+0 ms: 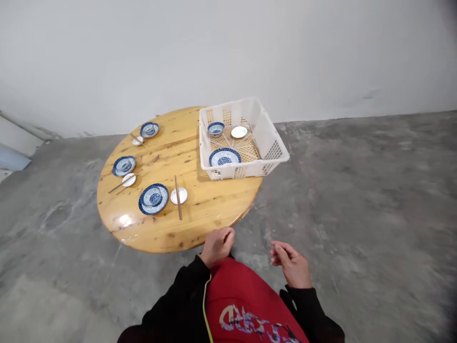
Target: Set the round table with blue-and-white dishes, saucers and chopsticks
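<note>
My left hand (217, 247) is closed in a loose fist at the near edge of the round wooden table (210, 205), with nothing seen in it. Off to the right, over the floor, my right hand (293, 267) holds nothing; its fingers are half curled and a little apart. Nearest on the table is a blue-and-white plate (164, 201) with a bowl (153, 196) on it. Beside it a pair of chopsticks (178, 197) lies across a small white dish (183, 194). A white plastic basket (246, 170) holds a patterned plate (224, 157), a bowl (216, 128) and a white dish (239, 132).
Two more settings stand along the table's left side: a middle plate (116, 167) and a far plate (154, 128), each with a bowl, small dish and chopsticks. The basket's right side overhangs the table edge. Behind is a white wall (228, 52); below, grey concrete floor (357, 214).
</note>
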